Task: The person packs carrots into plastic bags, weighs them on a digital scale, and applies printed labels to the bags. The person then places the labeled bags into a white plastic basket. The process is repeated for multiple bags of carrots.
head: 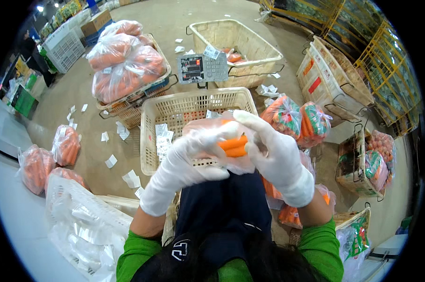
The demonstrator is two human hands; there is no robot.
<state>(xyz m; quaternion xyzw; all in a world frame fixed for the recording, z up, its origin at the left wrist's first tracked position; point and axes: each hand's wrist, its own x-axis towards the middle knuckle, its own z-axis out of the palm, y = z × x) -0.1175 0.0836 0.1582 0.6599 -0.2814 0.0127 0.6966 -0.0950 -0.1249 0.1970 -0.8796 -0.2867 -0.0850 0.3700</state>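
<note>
My left hand (pixel 188 158), in a white glove, holds one side of a thin clear plastic bag. Carrots (pixel 233 145) show orange between my hands, in the bag or at its mouth; motion blur hides which. My right hand (pixel 276 151), gloved too, has its fingers curled at the other side of the bag, by the carrot ends. Below and beyond my hands stands a cream plastic crate (pixel 198 99) with paper labels (pixel 163 139) lying in it. A digital scale display (pixel 202 68) stands just past the crate, with a label stuck on top.
Bagged carrots (pixel 128 74) are heaped on stacked crates at upper left. More bags (pixel 66 145) lie on the floor at left and right (pixel 283 116). Another crate (pixel 233 28) stands behind the display. A crate of plastic bags (pixel 82 225) is at lower left. Paper scraps litter the floor.
</note>
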